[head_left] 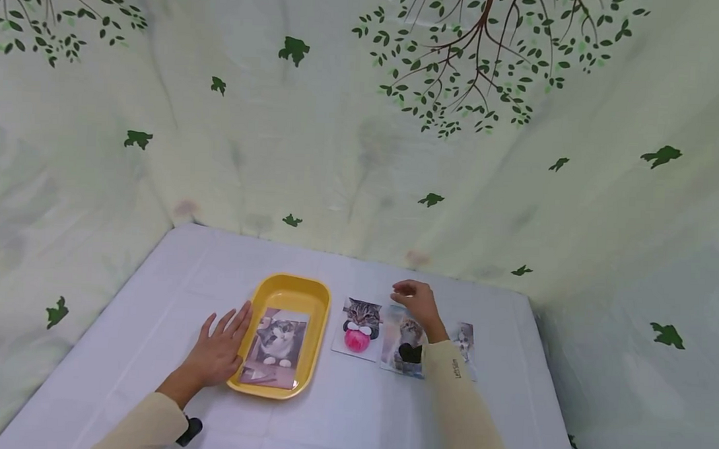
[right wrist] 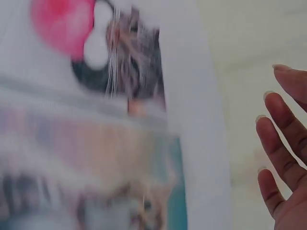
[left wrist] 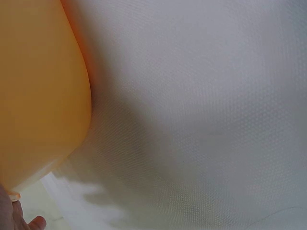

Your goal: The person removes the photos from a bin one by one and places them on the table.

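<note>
My left hand [head_left: 217, 352] rests against the left rim of a yellow tray [head_left: 293, 287], its fingers stretched out. Inside the tray lies a picture card of a grey-and-white cat [head_left: 278, 344]. To the right of the tray, a card showing a tabby cat with a pink ball [head_left: 357, 337] lies flat. My right hand [head_left: 421, 307] hovers over a second cat card [head_left: 396, 338], holding nothing, fingers loosely bent in the right wrist view. A third card [head_left: 465, 335] is partly hidden behind the right sleeve. In the left wrist view the tray's outer wall [left wrist: 43, 96] fills the left side.
A white cloth [head_left: 341, 415] covers the table. Pale curtains printed with green leaves and branches [head_left: 338, 151] hang behind the table and at both sides. Dark devices [head_left: 190, 431] are strapped at the wrists.
</note>
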Action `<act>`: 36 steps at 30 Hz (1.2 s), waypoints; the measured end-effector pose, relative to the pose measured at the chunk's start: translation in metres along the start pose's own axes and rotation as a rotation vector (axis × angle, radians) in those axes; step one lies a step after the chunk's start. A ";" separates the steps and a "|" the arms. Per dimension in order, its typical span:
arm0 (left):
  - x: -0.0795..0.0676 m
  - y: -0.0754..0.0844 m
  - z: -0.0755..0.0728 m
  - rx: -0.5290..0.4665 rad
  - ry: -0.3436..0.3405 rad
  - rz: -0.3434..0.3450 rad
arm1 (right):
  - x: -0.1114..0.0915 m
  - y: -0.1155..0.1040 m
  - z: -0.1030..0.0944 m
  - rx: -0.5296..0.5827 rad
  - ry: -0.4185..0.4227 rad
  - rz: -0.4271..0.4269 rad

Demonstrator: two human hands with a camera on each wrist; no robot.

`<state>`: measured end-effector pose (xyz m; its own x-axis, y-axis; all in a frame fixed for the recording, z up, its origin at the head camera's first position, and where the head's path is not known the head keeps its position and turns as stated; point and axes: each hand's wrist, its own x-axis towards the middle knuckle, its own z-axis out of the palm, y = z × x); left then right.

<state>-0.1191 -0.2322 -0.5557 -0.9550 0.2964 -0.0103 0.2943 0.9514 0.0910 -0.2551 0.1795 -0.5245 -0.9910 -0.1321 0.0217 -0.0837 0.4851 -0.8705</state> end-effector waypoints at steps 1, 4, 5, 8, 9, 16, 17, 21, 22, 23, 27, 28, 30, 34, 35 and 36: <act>0.000 0.000 0.000 -0.002 -0.007 -0.002 | 0.001 -0.006 0.006 0.008 -0.005 -0.020; 0.000 0.000 0.000 -0.015 0.005 0.000 | 0.002 -0.023 0.025 0.027 -0.021 -0.061; 0.000 0.001 0.000 -0.015 -0.002 -0.001 | 0.002 -0.029 0.032 0.030 -0.027 -0.064; 0.000 0.001 0.000 -0.012 -0.014 0.000 | 0.000 -0.047 0.051 0.036 -0.061 -0.058; -0.001 0.001 -0.001 -0.010 -0.010 0.000 | -0.001 -0.052 0.057 0.032 -0.070 -0.065; -0.003 0.000 -0.004 -0.005 -0.010 -0.011 | -0.005 -0.078 0.109 0.051 -0.139 -0.171; -0.003 0.000 -0.004 -0.008 -0.011 -0.010 | -0.006 -0.081 0.117 0.058 -0.151 -0.166; -0.003 -0.001 -0.002 -0.024 -0.002 -0.004 | -0.011 -0.090 0.141 0.042 -0.210 -0.152; -0.003 -0.001 -0.001 -0.023 -0.006 -0.004 | -0.012 -0.093 0.146 0.038 -0.223 -0.141; -0.003 -0.002 -0.001 -0.025 -0.006 -0.003 | -0.013 -0.094 0.152 0.038 -0.231 -0.136; -0.003 -0.002 0.000 -0.030 -0.002 0.003 | -0.013 -0.098 0.170 0.008 -0.282 -0.137; -0.003 -0.002 0.000 -0.036 -0.006 0.002 | -0.013 -0.098 0.175 -0.004 -0.294 -0.128; -0.003 -0.003 0.000 -0.043 -0.005 0.004 | -0.013 -0.099 0.184 -0.043 -0.314 -0.121; -0.002 -0.002 0.000 -0.045 -0.001 0.005 | -0.013 -0.098 0.200 -0.125 -0.320 -0.056; -0.002 -0.002 0.000 -0.038 -0.001 0.004 | -0.014 -0.098 0.203 -0.131 -0.320 -0.029; -0.002 -0.001 0.000 -0.038 0.005 0.005 | -0.015 -0.097 0.206 -0.136 -0.318 0.005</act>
<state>-0.1174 -0.2340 -0.5561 -0.9537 0.3009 -0.0049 0.2978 0.9459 0.1287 -0.2110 -0.0434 -0.5417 -0.9109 -0.3823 -0.1555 -0.1133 0.5940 -0.7964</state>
